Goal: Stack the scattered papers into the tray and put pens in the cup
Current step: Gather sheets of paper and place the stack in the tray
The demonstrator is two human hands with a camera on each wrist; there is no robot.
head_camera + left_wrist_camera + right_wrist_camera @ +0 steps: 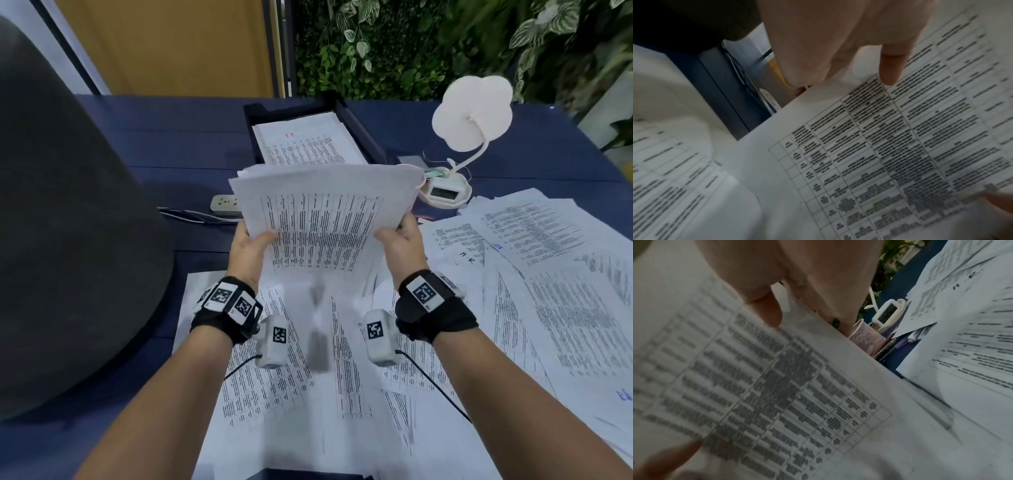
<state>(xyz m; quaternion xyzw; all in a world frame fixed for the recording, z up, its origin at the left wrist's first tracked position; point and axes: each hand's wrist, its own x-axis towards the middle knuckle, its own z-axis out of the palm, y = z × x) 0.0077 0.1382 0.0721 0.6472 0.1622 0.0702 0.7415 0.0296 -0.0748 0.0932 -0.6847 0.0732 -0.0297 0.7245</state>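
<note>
Both hands hold a sheaf of printed papers in the air above the desk. My left hand pinches its left edge, thumb on top; my right hand pinches its right edge the same way. In the wrist views the left thumb and the right thumb press on the top sheet. Beyond the sheaf stands a black tray with papers in it. A pink mesh cup stands past my right hand, with pens lying beside it. More loose papers cover the desk below and to the right.
A white desk lamp with a clock base stands right of the tray. A power strip with cables lies left of the sheaf. A large dark rounded shape fills the left side. Green foliage lines the back.
</note>
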